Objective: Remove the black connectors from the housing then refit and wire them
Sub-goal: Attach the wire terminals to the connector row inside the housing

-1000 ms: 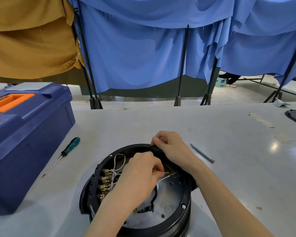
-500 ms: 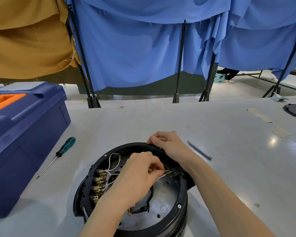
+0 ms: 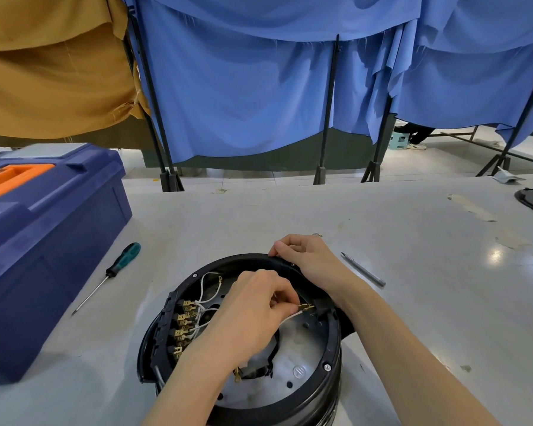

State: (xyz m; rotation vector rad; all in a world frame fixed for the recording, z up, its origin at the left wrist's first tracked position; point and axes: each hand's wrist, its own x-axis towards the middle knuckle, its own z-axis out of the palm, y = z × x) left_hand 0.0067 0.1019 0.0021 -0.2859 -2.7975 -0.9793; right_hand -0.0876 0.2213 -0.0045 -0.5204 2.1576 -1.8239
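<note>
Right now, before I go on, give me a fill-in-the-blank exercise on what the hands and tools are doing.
1. The left hand pinches a brass terminal on a ____ wire.
2. The right hand grips the housing by its ____.
3. The blue toolbox has an ____ handle.
4. The screwdriver lies on the table, ____ of the housing.
Missing words: white; rim; orange; left.

— Where are the hands?
— The left hand (image 3: pixel 253 305) pinches a brass terminal (image 3: pixel 306 308) at the housing (image 3: pixel 320 392)'s two o'clock; the right hand (image 3: pixel 308 256) grips its rim at one.
— Tools?
— A screwdriver (image 3: pixel 117 269) at ten, on the surface (image 3: pixel 413 272).
</note>
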